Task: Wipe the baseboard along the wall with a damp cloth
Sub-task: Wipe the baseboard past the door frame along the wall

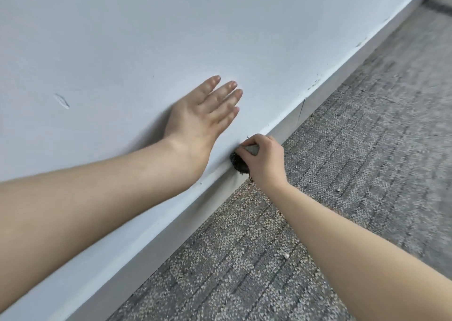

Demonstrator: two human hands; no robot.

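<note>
A white baseboard (pixel 325 88) runs diagonally from lower left to upper right where the wall meets the carpet. My right hand (pixel 265 160) grips a small bunched dark cloth (pixel 238 162) and holds it against the baseboard's top edge near the middle of the view. Most of the cloth is hidden under my fingers. My left hand (pixel 203 115) lies flat on the wall just above and left of the cloth, fingers straight and pointing up to the right.
The white wall (pixel 171 27) fills the upper left and has a small gouge (pixel 62 101). Grey patterned carpet (pixel 354 149) covers the floor on the right. Dark scuffs mark the baseboard's top edge farther right (pixel 314 84).
</note>
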